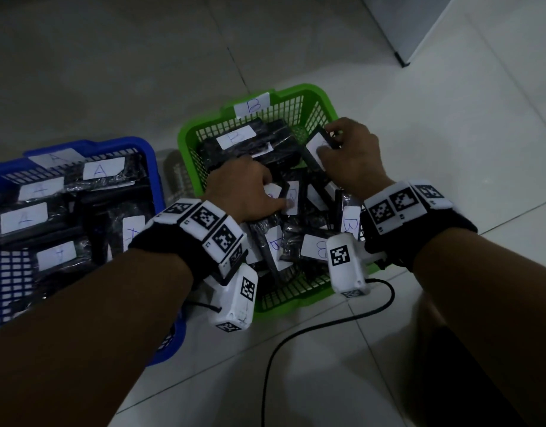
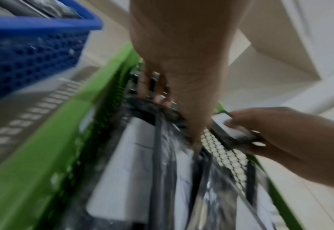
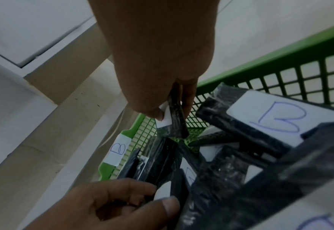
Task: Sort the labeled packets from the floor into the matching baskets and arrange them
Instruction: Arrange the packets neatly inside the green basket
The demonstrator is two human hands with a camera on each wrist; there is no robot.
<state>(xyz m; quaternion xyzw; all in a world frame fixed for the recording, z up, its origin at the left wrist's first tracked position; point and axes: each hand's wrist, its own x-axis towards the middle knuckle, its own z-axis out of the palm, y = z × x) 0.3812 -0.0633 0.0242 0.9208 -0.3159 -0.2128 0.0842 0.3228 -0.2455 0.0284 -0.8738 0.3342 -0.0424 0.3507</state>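
A green basket (image 1: 188,149) tagged B (image 1: 252,105) holds several black packets with white B labels, some lying flat, some on edge. Both my hands are inside it. My left hand (image 1: 276,192) grips upright B packets (image 1: 291,198) in the middle, thumb on one label and fingers curled behind; the right wrist view shows that hand (image 3: 158,200) wrapped round them. My right hand (image 1: 325,143) pinches one B packet (image 1: 315,149) by its top edge near the far right wall, tilted and lifted off the pile. The same packet (image 3: 177,123) hangs below my right fingertips (image 3: 158,115).
A blue basket (image 1: 142,146) with several A-labelled packets (image 1: 102,171) stands just left of the green one. A black cable (image 1: 327,322) runs over the tiled floor in front. A white cabinet (image 1: 419,26) stands at the far right.
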